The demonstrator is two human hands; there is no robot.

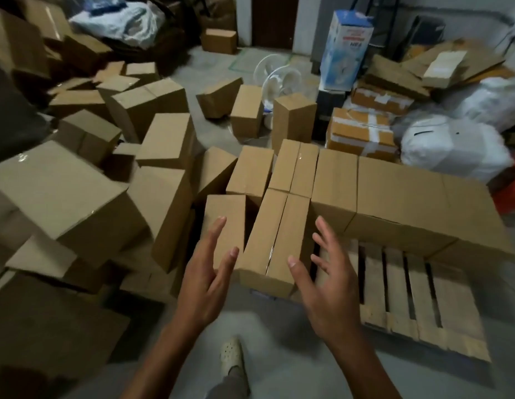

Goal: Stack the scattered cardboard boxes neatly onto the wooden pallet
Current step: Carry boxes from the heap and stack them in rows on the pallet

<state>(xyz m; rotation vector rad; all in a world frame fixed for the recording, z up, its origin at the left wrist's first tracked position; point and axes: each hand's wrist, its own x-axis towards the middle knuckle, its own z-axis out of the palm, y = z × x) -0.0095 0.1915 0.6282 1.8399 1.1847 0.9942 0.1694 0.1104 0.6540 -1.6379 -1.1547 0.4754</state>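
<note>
Left hand (206, 280) and right hand (331, 283) hover, fingers (214, 233) spread and empty, either side of a cardboard box (275, 240) on the wooden pallet (409, 283). Probably squaring it up; next, fetching one of the scattered boxes (63, 191) calls for a two-handed lift.

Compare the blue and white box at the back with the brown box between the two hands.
The blue and white box is printed; the brown box is plain. The blue and white box stands on end, the brown box lies flat. Both are closed and oblong.
</note>
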